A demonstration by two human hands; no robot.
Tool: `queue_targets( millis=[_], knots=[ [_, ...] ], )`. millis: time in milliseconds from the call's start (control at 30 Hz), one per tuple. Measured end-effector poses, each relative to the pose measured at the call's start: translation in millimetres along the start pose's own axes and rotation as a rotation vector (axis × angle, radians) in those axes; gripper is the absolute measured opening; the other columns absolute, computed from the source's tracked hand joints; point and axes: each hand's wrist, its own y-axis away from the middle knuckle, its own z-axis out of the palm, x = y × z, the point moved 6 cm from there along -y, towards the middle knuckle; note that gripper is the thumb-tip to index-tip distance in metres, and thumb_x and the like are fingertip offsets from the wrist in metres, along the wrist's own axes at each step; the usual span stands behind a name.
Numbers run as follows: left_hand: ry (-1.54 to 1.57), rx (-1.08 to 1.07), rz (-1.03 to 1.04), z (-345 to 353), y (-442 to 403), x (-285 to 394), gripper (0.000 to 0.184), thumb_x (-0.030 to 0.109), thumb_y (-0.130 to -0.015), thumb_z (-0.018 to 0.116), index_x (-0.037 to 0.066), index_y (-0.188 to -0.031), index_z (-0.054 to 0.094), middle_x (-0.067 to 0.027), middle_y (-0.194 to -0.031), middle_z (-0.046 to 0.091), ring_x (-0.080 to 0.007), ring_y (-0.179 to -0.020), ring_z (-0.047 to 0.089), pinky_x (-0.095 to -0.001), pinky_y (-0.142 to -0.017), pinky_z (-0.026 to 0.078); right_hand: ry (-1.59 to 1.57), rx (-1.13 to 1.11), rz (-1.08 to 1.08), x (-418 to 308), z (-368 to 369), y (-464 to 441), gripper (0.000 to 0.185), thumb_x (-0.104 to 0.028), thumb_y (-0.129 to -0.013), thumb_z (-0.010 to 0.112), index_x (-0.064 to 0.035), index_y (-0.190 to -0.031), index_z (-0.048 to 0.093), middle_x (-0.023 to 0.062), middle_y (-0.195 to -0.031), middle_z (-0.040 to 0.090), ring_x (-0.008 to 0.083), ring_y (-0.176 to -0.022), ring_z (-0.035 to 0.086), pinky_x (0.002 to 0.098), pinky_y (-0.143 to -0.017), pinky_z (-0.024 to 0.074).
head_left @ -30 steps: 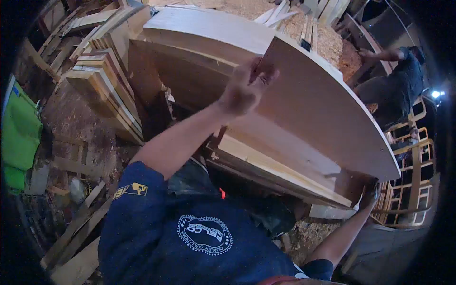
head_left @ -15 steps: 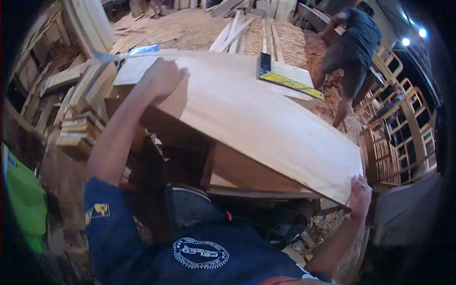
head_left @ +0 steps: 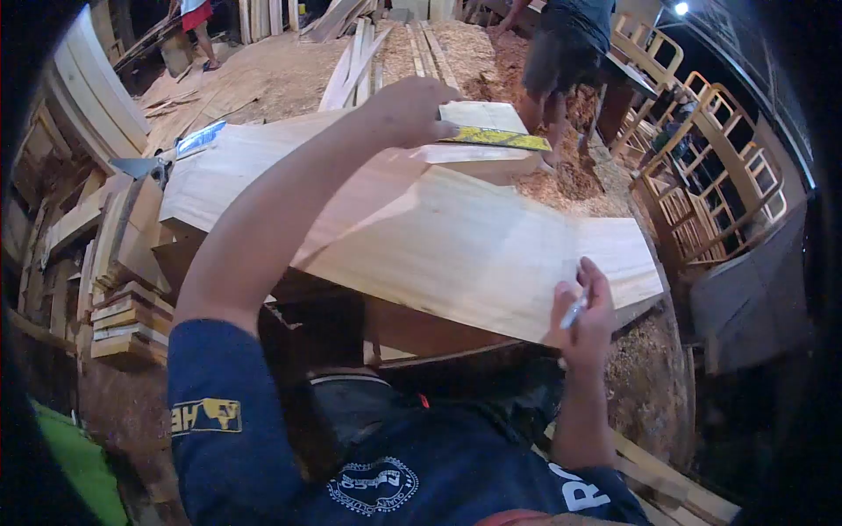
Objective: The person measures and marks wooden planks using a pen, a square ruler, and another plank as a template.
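My left hand (head_left: 408,112) reaches across to the far side of the work, its fingers closed on the dark handle end of a square with a yellow blade (head_left: 500,138). The blade lies over a small pale wood piece. My right hand (head_left: 586,320) is at the near right edge of a pale wooden board (head_left: 456,250), with a white pen (head_left: 574,309) between its fingers. That board lies at an angle over other pale panels (head_left: 618,259), above an open box-like wooden frame (head_left: 421,329).
Stacked planks (head_left: 130,324) stand at the left, near a blue-and-white object (head_left: 200,140). Wood strips and shavings (head_left: 574,175) cover the ground beyond. A co-worker (head_left: 566,53) stands at the far right-centre, another person's legs (head_left: 203,39) far left. Wooden frames (head_left: 702,167) are at the right.
The board, earlier held tilted up, now lies flatter. My left hand has left the board's left part and taken hold of the square. My right hand has moved left along the board's edge.
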Motion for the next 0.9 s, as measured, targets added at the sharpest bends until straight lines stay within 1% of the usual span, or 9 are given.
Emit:
queue_targets(
  millis=[300,467,567,600,633,667,767,833,900],
  knots=[
    [-0.209,-0.437,-0.116,53,-44,21,0.065,0.061,-0.082,0.075,0.013,-0.124,0.066,-0.0123,-0.118,0.071,-0.0327,-0.112,0.067,-0.0589,-0.101,0.038,-0.051,0.091,-0.05,7,16,-7,0.054,-0.007,-0.09,0.071,0.0094,-0.137,0.05,0.0196,-0.136,0.058,0.0276,-0.13,0.053,0.0388,-0.111,0.0404],
    [-0.37,0.039,-0.013,-9,-25,16,0.049,0.056,-0.087,0.071,0.014,-0.112,0.07,-0.0118,-0.107,0.074,-0.0297,-0.105,0.069,-0.0587,-0.098,0.038,-0.139,0.062,-0.045,5,38,-54,0.049,-0.004,-0.087,0.073,0.0069,-0.131,0.056,0.0168,-0.127,0.062,0.0252,-0.12,0.058,0.0378,-0.105,0.0456],
    [-0.07,0.322,-0.156,-68,-7,-3,0.057,0.062,-0.085,0.07,0.01,-0.109,0.072,-0.0121,-0.105,0.074,-0.0285,-0.097,0.071,-0.0571,-0.093,0.043,-0.018,0.042,-0.165,6,55,-122,0.052,-0.012,-0.082,0.081,0.0055,-0.126,0.059,0.0165,-0.12,0.067,0.0255,-0.115,0.062,0.0379,-0.103,0.0467],
    [-0.02,0.397,-0.181,-82,1,-13,0.056,0.058,-0.086,0.072,0.008,-0.11,0.072,-0.0123,-0.1,0.074,-0.0243,-0.092,0.071,-0.0446,-0.086,0.048,0.036,0.005,-0.149,-3,62,-145,0.049,-0.004,-0.085,0.073,0.0032,-0.131,0.057,0.0146,-0.121,0.065,0.0209,-0.107,0.063,0.0328,-0.09,0.0535],
    [0.03,0.47,-0.209,-93,8,-20,0.054,0.055,-0.087,0.074,0.006,-0.111,0.072,-0.0126,-0.096,0.074,-0.0201,-0.088,0.071,-0.0322,-0.078,0.054,-0.033,-0.05,-0.277,10,69,-182,0.046,-0.009,-0.083,0.076,0.0015,-0.126,0.062,0.0133,-0.114,0.069,0.0208,-0.103,0.064,0.0335,-0.086,0.0543],
    [0.002,0.489,-0.234,-105,20,-14,0.055,0.055,-0.087,0.073,0.005,-0.11,0.073,-0.0113,-0.094,0.074,-0.019,-0.087,0.07,-0.0326,-0.079,0.054,0.183,0.032,-0.284,5,73,-207,0.038,-0.02,-0.088,0.078,0.0006,-0.118,0.066,0.0109,-0.101,0.071,0.0202,-0.094,0.066,0.0323,-0.082,0.0538],
    [0.089,0.489,-0.272,-112,57,7,0.053,0.053,-0.088,0.075,0.003,-0.104,0.073,-0.0068,-0.09,0.073,-0.0139,-0.082,0.066,-0.0307,-0.078,0.052,0.355,0.194,-0.447,-63,60,-184,0.037,-0.031,-0.093,0.074,0.0007,-0.112,0.068,0.0085,-0.092,0.071,0.018,-0.086,0.066,0.0312,-0.078,0.0527],
    [0.131,0.461,-0.275,-103,77,29,0.051,0.051,-0.088,0.076,0.002,-0.102,0.073,-0.0055,-0.088,0.072,-0.0119,-0.081,0.064,-0.0295,-0.077,0.051,0.225,0.09,-0.553,-66,52,-168,0.027,-0.025,-0.096,0.068,-0.0008,-0.109,0.069,0.0185,-0.094,0.074,0.025,-0.087,0.073,0.035,-0.075,0.0562],
    [0.288,0.381,-0.312,-78,84,61,0.048,0.047,-0.089,0.077,-0.001,-0.095,0.07,-0.0044,-0.083,0.069,-0.0103,-0.078,0.062,-0.0278,-0.074,0.05,0.184,-0.088,-0.446,-49,51,-148,0.033,-0.029,-0.095,0.073,0.0003,-0.108,0.068,0.0144,-0.094,0.075,0.0215,-0.088,0.072,0.0342,-0.077,0.0558]
  ],
)
